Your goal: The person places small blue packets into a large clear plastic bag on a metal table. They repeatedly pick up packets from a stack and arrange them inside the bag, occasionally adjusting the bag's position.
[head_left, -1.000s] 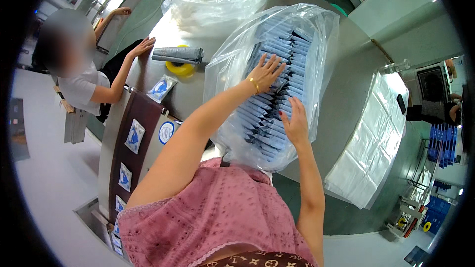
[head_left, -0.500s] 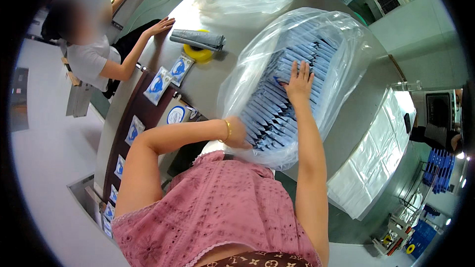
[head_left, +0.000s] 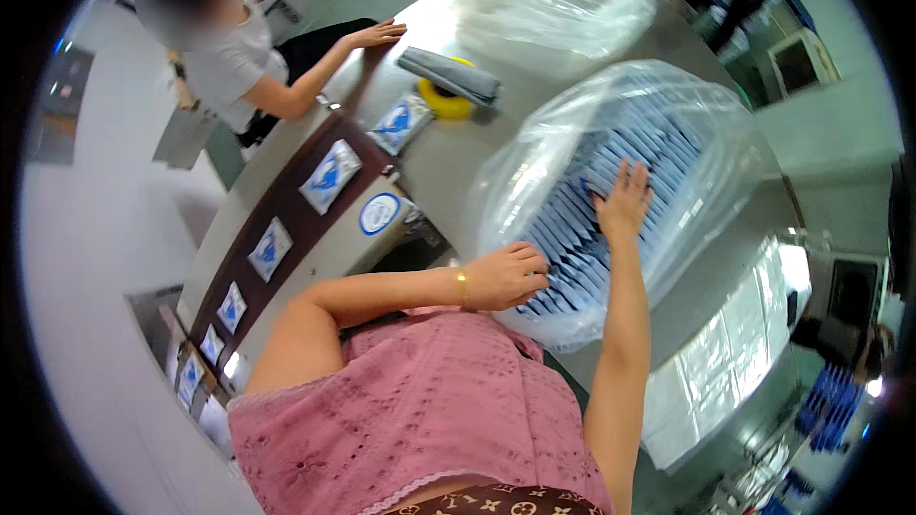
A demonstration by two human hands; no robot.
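Note:
A large clear plastic bag (head_left: 506,172) lies wide open on the metal table, filled with tightly packed rows of flat blue-grey sachets (head_left: 563,229). My right hand (head_left: 625,202) rests on top of the sachets, palm down, fingers stretched out. At the near left end of the rows is my left hand (head_left: 510,275), its fingers loosely bent and touching the end sachets by the bag's edge. Neither hand visibly grips anything. A gold bracelet (head_left: 463,288) circles my left wrist.
White-and-blue sachets (head_left: 331,175) lie spaced along a dark conveyor belt (head_left: 298,193) at left. Beyond it a person's hand (head_left: 375,34) rests on the table. A grey roll (head_left: 448,74), yellow tape ring (head_left: 447,103), another clear bag (head_left: 549,5) and flat plastic sheets (head_left: 716,353) are around.
My left hand, blurred before, now shows bent fingers on the near sachets. My right hand stays on the rows. The view has shifted, and the sachets on the belt have changed position.

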